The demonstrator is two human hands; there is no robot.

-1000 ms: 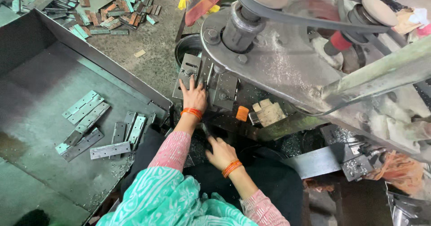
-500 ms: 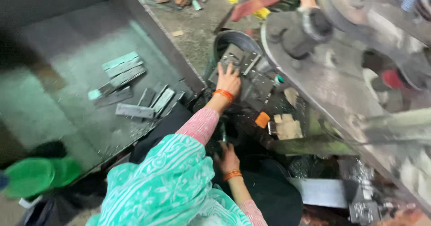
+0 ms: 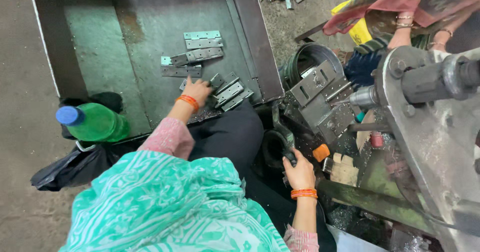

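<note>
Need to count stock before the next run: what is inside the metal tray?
The tray holds flat metal hinges, loose and overlapping. The left hand rests on some, hiding whatever lies beneath it, so a full count is not possible.

We note a green bottle (image 3: 95, 123) with blue cap at nine o'clock, a black bag (image 3: 70, 168) below it, and an orange knob (image 3: 321, 152) at four o'clock.

you have about eight metal hinges (image 3: 202, 54) lying in one steel tray (image 3: 125, 27), though your left hand covers part of the pile, so the count is rough. there is one green bottle (image 3: 95, 123), one black bag (image 3: 75, 167), and one orange bangle on each of your two wrists.
</note>
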